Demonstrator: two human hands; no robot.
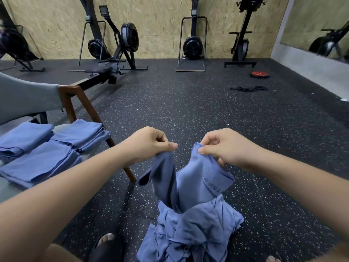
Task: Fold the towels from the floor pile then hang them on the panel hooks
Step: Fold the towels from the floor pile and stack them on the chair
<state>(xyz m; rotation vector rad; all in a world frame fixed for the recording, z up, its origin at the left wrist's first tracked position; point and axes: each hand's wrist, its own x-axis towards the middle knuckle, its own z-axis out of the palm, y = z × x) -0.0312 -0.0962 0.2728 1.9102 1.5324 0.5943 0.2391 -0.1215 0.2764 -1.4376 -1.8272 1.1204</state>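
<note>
Down on the speckled rubber floor (188,110), right in front of the person's feet, sits a crumpled pile of blue towels (194,231). One towel (190,180) is lifted out of it and hangs between both hands, its lower end running down into the heap, so I can't tell where it stops and the rest starts.

The left hand (149,143) has its fingers curled in tight and the thumb laid across the top, clamping a bunched bit of the cloth edge. The right hand (221,146) pinches the other top corner between thumb and forefinger, and the remaining fingers are tucked into the fabric lower down. The two hands are close together, so the towel sags in a fold between them. A darker band with some lettering runs across it, too twisted to read.

Off to the person's left, three folded stacks (37,163) of the same blue towels lie side by side on the grey seat of a wooden-framed chair (75,99).

Further back, a rowing machine (113,59) stands against the chipboard wall (160,25), and a red weight plate (260,74) lies flat near some black bands (248,88). A foot in a dark slide sandal (105,242) shows just beside the pile.
</note>
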